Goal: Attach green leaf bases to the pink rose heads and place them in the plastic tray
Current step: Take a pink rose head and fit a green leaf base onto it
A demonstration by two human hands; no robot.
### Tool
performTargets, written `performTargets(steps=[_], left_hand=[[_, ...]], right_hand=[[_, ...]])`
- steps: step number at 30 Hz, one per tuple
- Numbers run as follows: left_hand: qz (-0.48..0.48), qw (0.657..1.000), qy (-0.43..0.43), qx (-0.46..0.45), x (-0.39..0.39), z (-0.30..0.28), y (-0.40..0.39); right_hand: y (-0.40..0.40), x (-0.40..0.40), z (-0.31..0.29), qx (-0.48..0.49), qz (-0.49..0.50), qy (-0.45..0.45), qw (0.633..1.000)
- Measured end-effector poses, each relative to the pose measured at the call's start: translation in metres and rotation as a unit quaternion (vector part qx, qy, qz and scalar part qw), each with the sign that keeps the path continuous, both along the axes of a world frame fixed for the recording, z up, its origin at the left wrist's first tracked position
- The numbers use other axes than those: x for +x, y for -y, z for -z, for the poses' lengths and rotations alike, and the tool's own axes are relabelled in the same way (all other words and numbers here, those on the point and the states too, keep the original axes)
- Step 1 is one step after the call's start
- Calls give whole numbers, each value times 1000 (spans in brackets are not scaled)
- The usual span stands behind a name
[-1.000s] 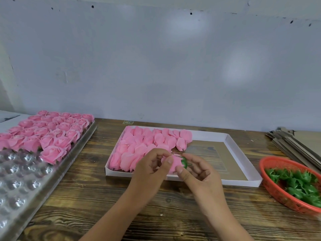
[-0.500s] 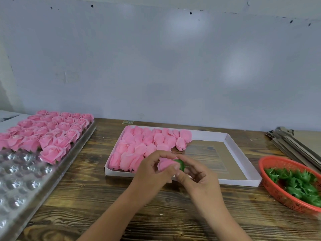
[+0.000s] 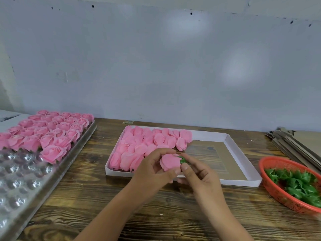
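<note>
Since a second ago your two hands have drawn closer over the rose head [image 3: 169,161], and the green leaf base [image 3: 182,160] now sits tight against its right end instead of standing a little off it. Your left hand [image 3: 152,173] curls round the rose head, thumb below and fingers over the top; your right hand [image 3: 199,174] pinches the leaf base between thumb and forefinger. Both are held just above the near edge of the white cardboard box [image 3: 243,148], where the unfinished heads [image 3: 147,143] lie at its left side. Those petals look soft and light, easily creased, so keep your grip loose and low on the bud, and press only on the stiffer green part. The plastic tray [image 3: 20,185] lies well to the left of the box, its far rows filled with finished roses [image 3: 50,131]. The red basket [image 3: 278,193] of spare bases lies to the box's right.
</note>
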State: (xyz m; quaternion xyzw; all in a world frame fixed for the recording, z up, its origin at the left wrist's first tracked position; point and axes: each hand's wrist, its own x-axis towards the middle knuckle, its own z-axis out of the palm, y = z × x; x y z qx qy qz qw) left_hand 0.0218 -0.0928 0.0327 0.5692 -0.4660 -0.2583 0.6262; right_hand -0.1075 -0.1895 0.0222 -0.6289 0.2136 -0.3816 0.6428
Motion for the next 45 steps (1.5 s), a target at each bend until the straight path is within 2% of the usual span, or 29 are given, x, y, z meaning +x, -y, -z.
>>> performTargets(steps=[12, 18, 25, 30, 34, 37, 42, 45], left_hand=[[-31, 997, -66, -2, 4, 3, 4], [-83, 995, 63, -4, 4, 9, 6], [-71, 997, 41, 5, 3, 5, 5], [-68, 997, -44, -9, 1, 4, 5], [-28, 999, -44, -4, 0, 7, 6], [33, 999, -40, -6, -7, 9, 6], [-25, 999, -4, -27, -9, 7, 6], [-20, 1000, -7, -15, -8, 3, 3]], right_hand=[[0, 1, -1, 34, -25, 5, 999], [-4, 2, 1, 16, -29, -10, 999], [-3, 2, 2, -4, -20, -35, 999], [-2, 0, 0, 76, -62, 31, 995], [-2, -1, -2, 145, -126, 104, 976], [-7, 2, 0, 143, -134, 96, 976], [-13, 5, 5, 108, -139, 47, 983], [-10, 3, 3, 151, -181, 43, 971]])
